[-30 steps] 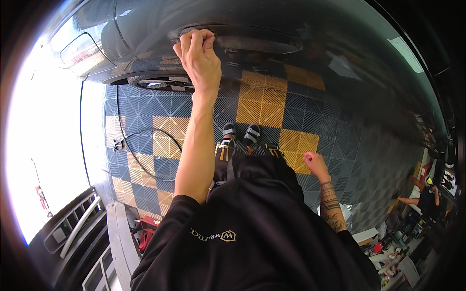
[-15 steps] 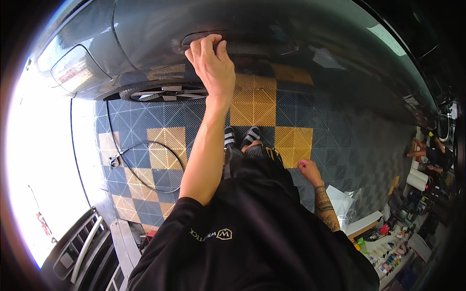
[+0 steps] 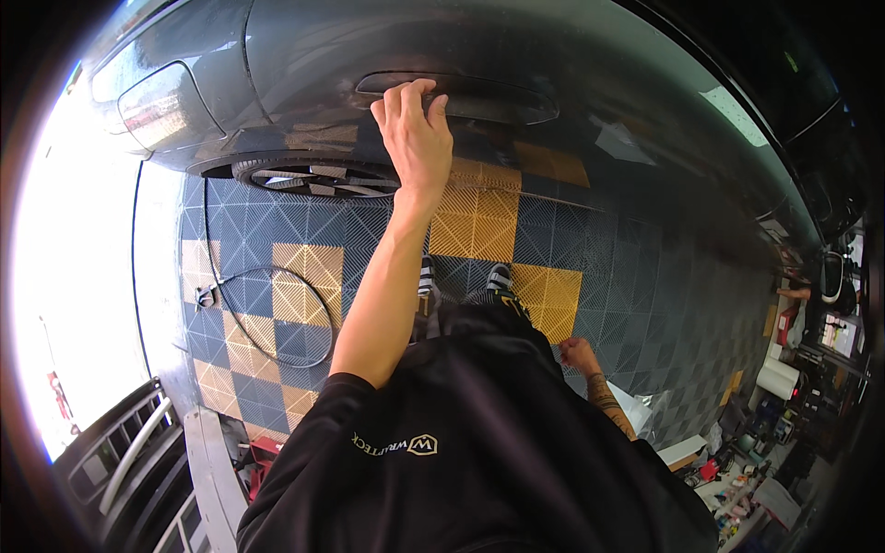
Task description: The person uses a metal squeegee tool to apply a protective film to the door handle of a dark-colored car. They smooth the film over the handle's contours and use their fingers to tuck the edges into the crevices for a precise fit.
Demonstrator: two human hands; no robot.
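Observation:
My left hand [image 3: 415, 138] reaches forward to the side of a dark grey car [image 3: 313, 78]. Its bent fingers hook at the left part of the door handle [image 3: 498, 103], and the thumb stands a little apart from them. The fingertips partly hide that end of the handle. Down by my right hip hangs my right hand [image 3: 578, 354], its fingers loosely curled. Whatever it may hold is too small or hidden to make out.
Below the car's side shows a wheel [image 3: 304, 177]. A looped black hose [image 3: 324, 304] lies on the grey and yellow tiled floor [image 3: 475, 226]. Dark slatted parts [image 3: 120, 461] stand at lower left beside a grey beam [image 3: 210, 465]. A cluttered shelf [image 3: 737, 498] runs along the right.
My view has shifted slightly, so the car handle sits a bit lower and further right. My left hand stays at the handle. My right hand has dropped slightly closer to my body.

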